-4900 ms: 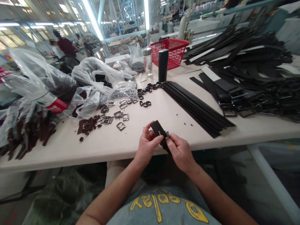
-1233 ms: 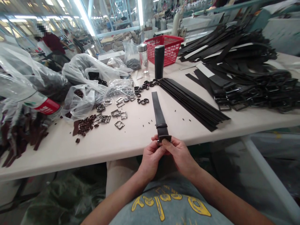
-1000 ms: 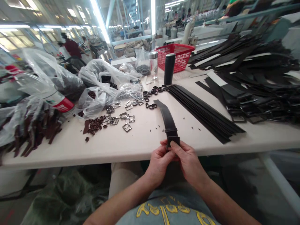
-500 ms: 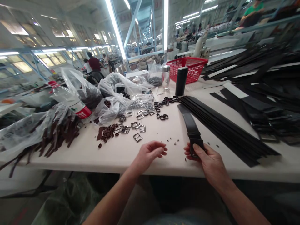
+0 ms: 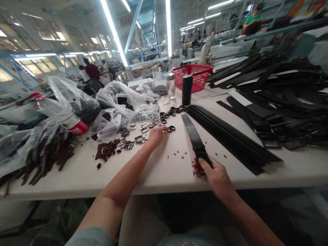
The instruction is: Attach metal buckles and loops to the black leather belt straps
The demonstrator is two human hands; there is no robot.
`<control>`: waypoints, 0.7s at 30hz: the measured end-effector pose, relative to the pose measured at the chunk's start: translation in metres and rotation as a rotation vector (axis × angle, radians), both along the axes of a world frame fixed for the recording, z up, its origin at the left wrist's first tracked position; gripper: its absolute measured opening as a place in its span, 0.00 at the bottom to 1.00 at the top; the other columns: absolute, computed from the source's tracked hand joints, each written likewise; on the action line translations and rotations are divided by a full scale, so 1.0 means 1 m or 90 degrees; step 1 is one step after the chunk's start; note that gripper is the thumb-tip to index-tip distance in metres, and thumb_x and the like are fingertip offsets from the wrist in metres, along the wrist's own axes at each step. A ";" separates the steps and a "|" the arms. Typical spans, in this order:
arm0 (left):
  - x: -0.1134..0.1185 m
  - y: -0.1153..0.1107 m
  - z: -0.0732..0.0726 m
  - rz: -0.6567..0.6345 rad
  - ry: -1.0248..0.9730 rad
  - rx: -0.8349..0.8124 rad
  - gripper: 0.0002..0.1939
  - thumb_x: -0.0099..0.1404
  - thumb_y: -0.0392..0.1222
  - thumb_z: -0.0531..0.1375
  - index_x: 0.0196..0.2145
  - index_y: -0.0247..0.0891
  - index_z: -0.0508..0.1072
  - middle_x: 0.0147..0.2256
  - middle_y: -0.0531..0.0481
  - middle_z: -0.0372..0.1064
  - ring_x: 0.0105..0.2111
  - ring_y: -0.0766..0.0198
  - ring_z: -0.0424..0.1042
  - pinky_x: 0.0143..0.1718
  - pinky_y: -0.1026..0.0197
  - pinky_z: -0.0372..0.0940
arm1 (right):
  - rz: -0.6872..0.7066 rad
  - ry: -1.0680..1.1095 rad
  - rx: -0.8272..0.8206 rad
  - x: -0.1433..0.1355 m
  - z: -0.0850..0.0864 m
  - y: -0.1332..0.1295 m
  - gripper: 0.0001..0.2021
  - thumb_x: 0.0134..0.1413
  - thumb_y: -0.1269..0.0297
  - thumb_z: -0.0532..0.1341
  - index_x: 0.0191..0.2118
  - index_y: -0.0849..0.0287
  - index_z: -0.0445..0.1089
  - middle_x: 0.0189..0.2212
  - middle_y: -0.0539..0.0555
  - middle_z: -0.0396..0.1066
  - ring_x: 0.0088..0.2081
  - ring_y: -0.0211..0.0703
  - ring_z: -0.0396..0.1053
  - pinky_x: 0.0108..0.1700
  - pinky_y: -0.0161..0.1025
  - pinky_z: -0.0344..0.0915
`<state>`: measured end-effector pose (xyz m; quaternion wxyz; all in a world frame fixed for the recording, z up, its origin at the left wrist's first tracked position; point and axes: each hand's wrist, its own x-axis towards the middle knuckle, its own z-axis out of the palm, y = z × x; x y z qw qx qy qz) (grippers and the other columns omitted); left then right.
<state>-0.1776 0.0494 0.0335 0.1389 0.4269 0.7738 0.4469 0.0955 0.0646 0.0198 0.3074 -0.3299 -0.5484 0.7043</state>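
Note:
My right hand (image 5: 214, 171) grips the buckle end of a black belt (image 5: 195, 135), thumb on top. The strap slants up and away over the table, with a black keeper loop around it above my fingers. My left hand (image 5: 156, 136) reaches forward over the table. Its fingertips are at a small group of black belt loops (image 5: 172, 128); whether they pinch one cannot be made out. Metal buckles (image 5: 128, 145) lie to the left of that hand, partly hidden by it. More black loops (image 5: 176, 110) are scattered just beyond.
A stack of black straps (image 5: 228, 136) lies right of the belt. Brown loops (image 5: 110, 150), plastic bags (image 5: 119, 92) and a bottle (image 5: 74, 124) are at left. Behind stand a glass jar (image 5: 171, 87), a black cylinder (image 5: 187, 90) and a red basket (image 5: 202, 77).
My left hand has moved forward from the table's front area to the black loops. My right hand still holds the belt. The whole view has shifted slightly.

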 end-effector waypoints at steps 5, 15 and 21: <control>0.005 0.008 -0.001 -0.005 0.000 0.009 0.04 0.50 0.33 0.68 0.22 0.40 0.78 0.36 0.46 0.72 0.42 0.54 0.69 0.50 0.54 0.60 | 0.023 -0.004 0.016 0.000 -0.001 0.000 0.26 0.50 0.40 0.65 0.38 0.62 0.71 0.26 0.55 0.75 0.24 0.40 0.71 0.24 0.36 0.67; 0.083 -0.051 0.004 -0.119 -0.415 0.051 0.17 0.55 0.53 0.67 0.30 0.35 0.75 0.32 0.48 0.74 0.33 0.65 0.71 0.38 0.62 0.65 | 0.070 -0.056 0.086 -0.003 0.003 -0.007 0.21 0.57 0.44 0.60 0.36 0.61 0.70 0.24 0.52 0.74 0.22 0.39 0.72 0.23 0.33 0.65; 0.114 -0.065 0.010 -0.131 -0.536 0.095 0.14 0.54 0.49 0.70 0.27 0.36 0.75 0.36 0.50 0.73 0.33 0.68 0.68 0.37 0.66 0.62 | 0.069 -0.091 0.140 -0.005 0.006 -0.008 0.16 0.60 0.50 0.57 0.34 0.60 0.69 0.23 0.52 0.74 0.21 0.39 0.71 0.22 0.33 0.64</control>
